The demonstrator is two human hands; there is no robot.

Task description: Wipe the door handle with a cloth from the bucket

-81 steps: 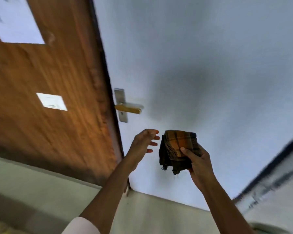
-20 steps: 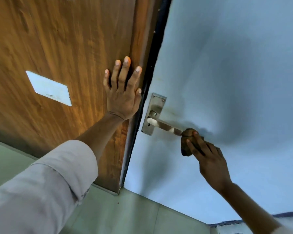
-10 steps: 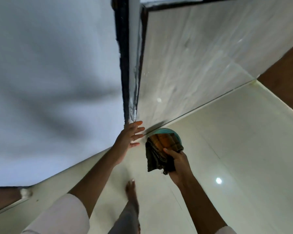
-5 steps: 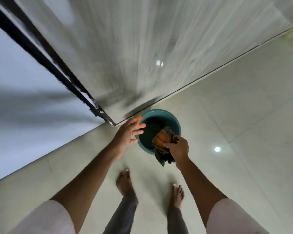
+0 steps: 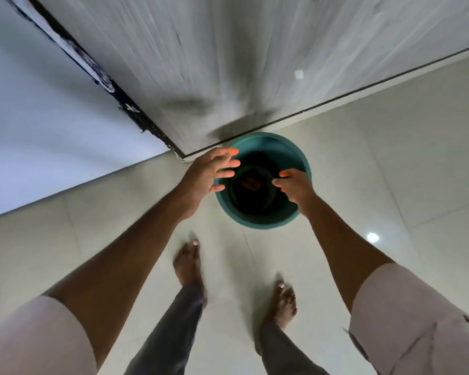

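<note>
Both the left hand (image 5: 207, 175) and right hand (image 5: 295, 186) hover open and empty over the bucket (image 5: 263, 221), where what appears to be the cloth (image 5: 251, 181) lies; next, withdraw.

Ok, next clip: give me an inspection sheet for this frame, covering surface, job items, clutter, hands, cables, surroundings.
Surface: pale glossy tiled floor, a light glare spot on it.
Job's things: teal bucket stands on the floor by the wall; checked cloth lies at its dark bottom. Door handle not in view.
Clutter: nothing seen.
Hands: left hand open, fingers spread at the bucket's rim; right hand open above the bucket, holding nothing.
Cables: nothing seen.
Surroundings: grey streaked wall panel, dark-edged frame, bare feet below.
</note>
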